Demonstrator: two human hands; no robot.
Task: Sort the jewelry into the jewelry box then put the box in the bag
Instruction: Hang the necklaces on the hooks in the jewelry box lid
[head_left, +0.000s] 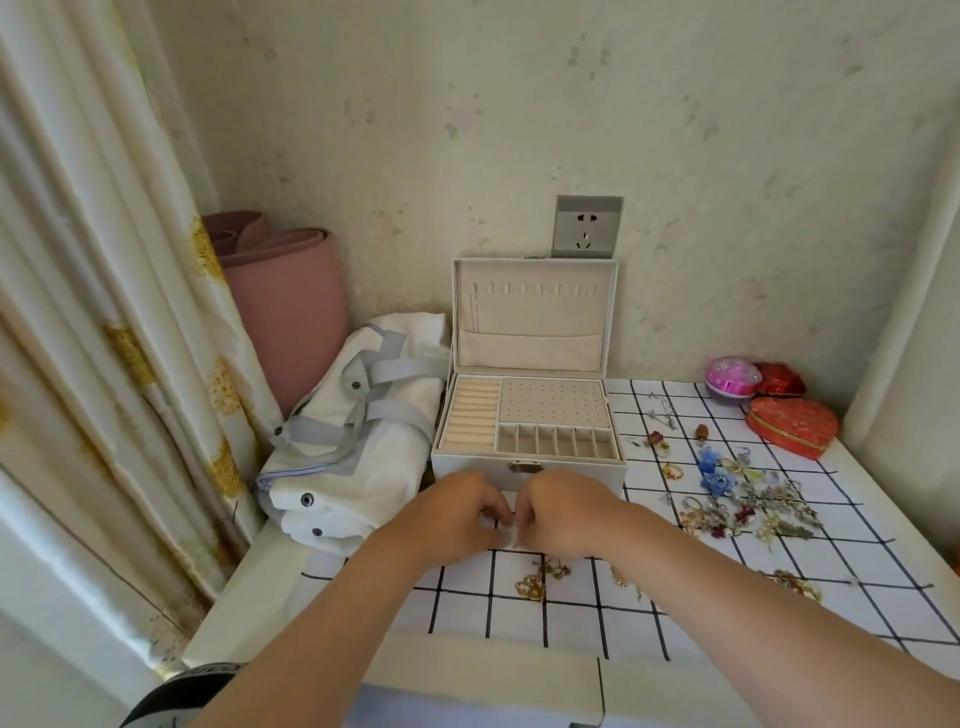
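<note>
Jewelry box (571, 470) is sitting at frame centre on the surface (571, 623), which is wearing a white cloth with a black grid. Box is white with a small brass clasp on the front wall. Lid (535, 312) is standing upright against the wall, showing cream lining, a row of small hooks and a wide pocket. Top tray is showing ring rolls at left, a perforated panel at upper right and a row of narrow compartments at lower right.

Left-hand grip (462, 514) and right-hand grip (566, 512) are meeting just in front of the box, fingers curled tight. Both are pinching a small pale piece (508, 530) between the fingertips; it is too blurred to identify.

Loose jewelry (748, 499) is lying in a heap right of the box: silver, gold, blue and dark red bits. Gold pieces (535, 582) are lying just below the hands, more gold (795, 584) at lower right.

Bag (353, 441), white with grey-blue straps, is lying flat against the box's left side. A red heart-shaped case (792, 426) and a pink round case (732, 384) are resting at the right rear. A pink rolled mat (285, 291) is standing behind the bag, beside a curtain (104, 312).
</note>
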